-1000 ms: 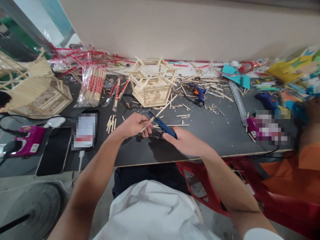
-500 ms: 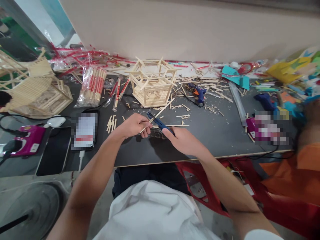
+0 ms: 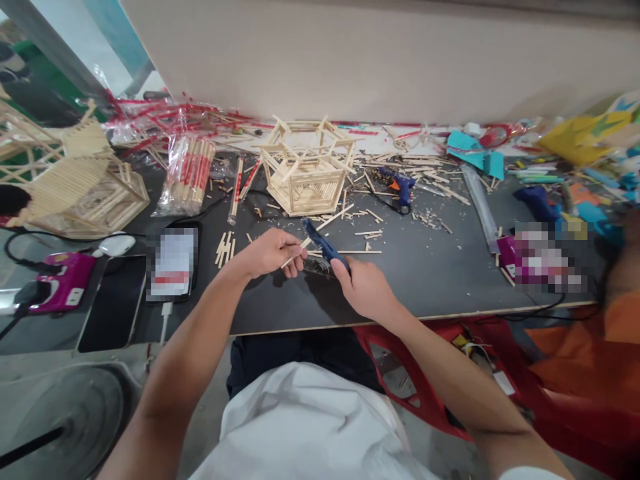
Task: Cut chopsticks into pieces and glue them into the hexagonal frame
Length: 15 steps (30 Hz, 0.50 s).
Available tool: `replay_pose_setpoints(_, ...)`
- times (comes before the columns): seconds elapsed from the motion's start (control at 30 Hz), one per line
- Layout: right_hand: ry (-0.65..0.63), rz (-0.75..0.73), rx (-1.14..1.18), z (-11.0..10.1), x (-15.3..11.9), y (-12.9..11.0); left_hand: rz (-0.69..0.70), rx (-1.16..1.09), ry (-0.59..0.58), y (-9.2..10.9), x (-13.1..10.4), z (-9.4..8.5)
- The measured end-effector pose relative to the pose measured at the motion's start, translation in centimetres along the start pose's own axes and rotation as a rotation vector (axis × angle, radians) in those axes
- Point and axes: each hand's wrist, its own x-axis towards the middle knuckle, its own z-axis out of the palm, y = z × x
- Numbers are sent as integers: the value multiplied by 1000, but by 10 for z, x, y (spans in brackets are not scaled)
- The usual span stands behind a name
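Observation:
My left hand [image 3: 277, 253] is closed, pinching a thin wooden stick [image 3: 341, 215] that slants up to the right. My right hand [image 3: 367, 287] is wrapped around a blue-handled cutter [image 3: 327, 248] with a dark head. The head crosses the stick just beyond my left fingers; whether its jaws touch the wood I cannot tell. Behind both hands stands a many-sided frame [image 3: 310, 190] built of wooden sticks. Short cut stick pieces [image 3: 226, 249] lie left of my left hand.
Bagged chopsticks [image 3: 187, 170], a charging phone [image 3: 173, 260], a dark phone [image 3: 113, 303] and a purple power strip [image 3: 70, 283] are on the left. A larger stick model [image 3: 95, 193] stands behind them. A blue glue gun [image 3: 401, 190] lies among scraps; a co-worker's arm [image 3: 625, 257] is far right.
The cutter has swung a little, its head now more across the stick. My right hand has shifted slightly right and down. My left hand still pinches the stick.

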Motion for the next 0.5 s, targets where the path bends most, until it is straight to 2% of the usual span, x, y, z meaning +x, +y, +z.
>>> replay_pose_setpoints(0.1, 17, 5, -25, -4, -6, 1, 20, 25, 5, 2, -2, -1)
replay_pose_setpoints(0.17, 19, 4, -18, -8, -14, 6, 44, 65, 66, 2, -2, -3)
replay_pose_setpoints(0.23, 50, 45, -5, -12, -22, 16, 98, 187, 206, 0, -1, -4)
replay_pose_setpoints(0.3, 125, 130, -29, -15, -29, 32, 172, 403, 367, -3, 2, -5)
replay_pose_setpoints(0.37, 229, 236, -102, -16, -32, 53, 241, 635, 461, -6, 6, -2)
replay_pose_setpoints(0.5, 433, 439, -320, -10, -33, 97, 291, 898, 398, -8, 12, 7)
